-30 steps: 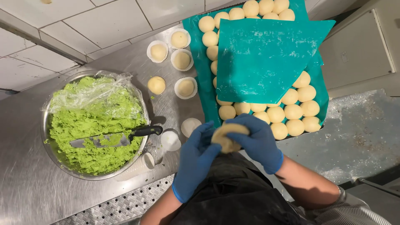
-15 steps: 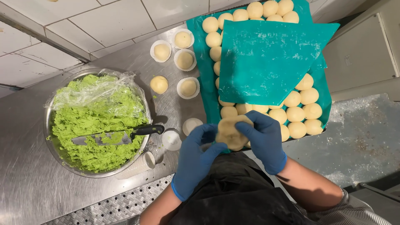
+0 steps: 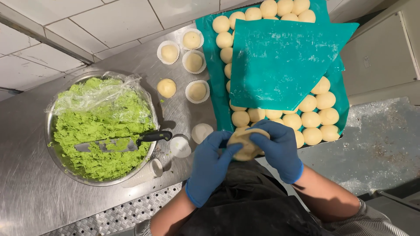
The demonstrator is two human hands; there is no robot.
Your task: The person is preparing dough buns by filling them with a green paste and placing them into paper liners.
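Observation:
Both my hands wear blue gloves and hold one flattened piece of pale dough point(image 3: 243, 146) close to my body. My left hand point(image 3: 210, 166) supports it from the left and below; my right hand point(image 3: 278, 146) presses its fingers over the top right edge. Just beyond the hands lies a teal-lined tray point(image 3: 214, 70) filled with several round dough balls point(image 3: 311, 118), partly covered by a loose teal sheet point(image 3: 284, 63). To the left stands a metal bowl point(image 3: 57, 161) of bright green paste point(image 3: 100, 126) with a black-handled knife point(image 3: 144, 137) resting across it.
Several filled white paper cups point(image 3: 192, 40) and one bare dough ball point(image 3: 166, 88) sit on the steel counter point(image 3: 26, 201) near the tiled wall. Empty paper cups point(image 3: 202, 132) lie beside the bowl. Cling film point(image 3: 87, 94) hangs over the bowl's far rim. A floury steel surface point(image 3: 385, 144) lies to the right.
The dough piece has turned and spread flatter between my hands, and both hands have stayed close in front of my body by the tray's near edge.

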